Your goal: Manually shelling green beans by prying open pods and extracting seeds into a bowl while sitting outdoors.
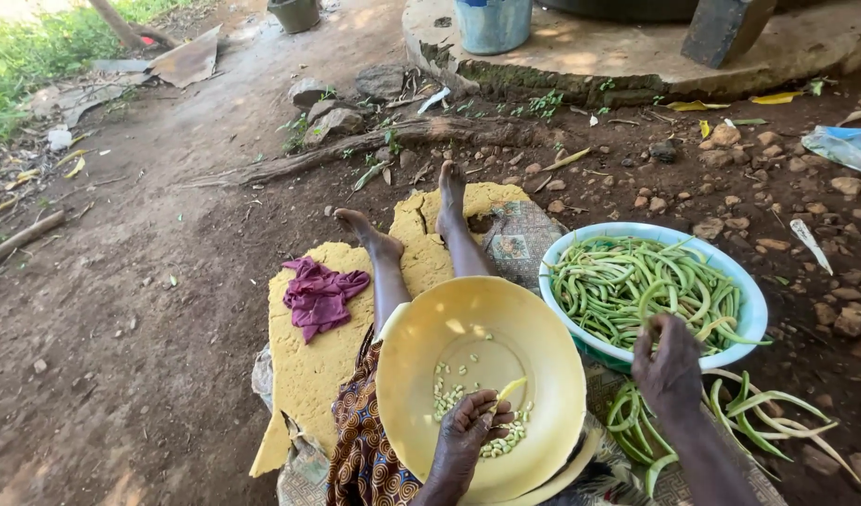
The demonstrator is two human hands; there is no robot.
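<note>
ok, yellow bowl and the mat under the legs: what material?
Yellow bowl: likely plastic, smooth with a soft sheen and a thin moulded rim. Mat: looks like foam, matte yellow, with ragged, crumbling edges.

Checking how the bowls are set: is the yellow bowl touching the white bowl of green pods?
Cannot tell. In the head view the yellow bowl overlaps the rim of the white bowl, so contact or gap is hidden.

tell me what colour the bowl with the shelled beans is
Pale yellow bowl, seen in the head view, resting on the person's lap.
</note>
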